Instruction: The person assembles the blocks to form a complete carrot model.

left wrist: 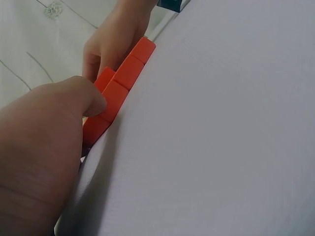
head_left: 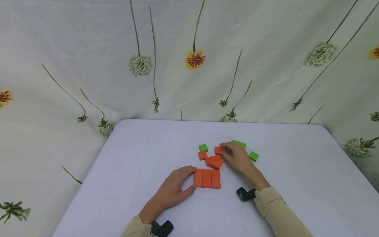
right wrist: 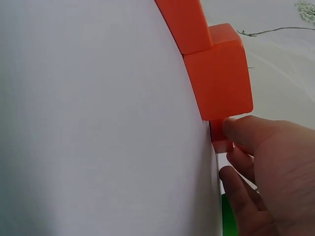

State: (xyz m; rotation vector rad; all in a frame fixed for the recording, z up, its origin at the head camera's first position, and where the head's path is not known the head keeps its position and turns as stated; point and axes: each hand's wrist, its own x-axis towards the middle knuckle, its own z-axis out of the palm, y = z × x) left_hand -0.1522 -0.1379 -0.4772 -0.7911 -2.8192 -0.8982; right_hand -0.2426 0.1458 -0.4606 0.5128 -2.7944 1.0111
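Nearest, the left hand [head_left: 173, 189] spans the left end of a row of 3 orange blocks [head_left: 207, 178] lying side by side on the white surface [head_left: 133, 151]; its grip is wide, thumb at the near corner and fingertips at the far one, though I cannot tell how firmly it presses. Just beyond the row lies an angled orange piece [head_left: 214, 162], and farther left a small orange cube [head_left: 202, 155]. To its right, the right hand [head_left: 238, 159] has a narrow grip, thumb and finger pinching a small orange block [head_left: 218, 150]. A green cube [head_left: 253, 156] sits to the right of that hand; farther are a left green cube [head_left: 203, 147] and a long green block [head_left: 238, 144]. The step in hand looks like positioning the pinched block while the left hand steadies the row; the next move calls for a light pinch and care not to nudge the angled piece.
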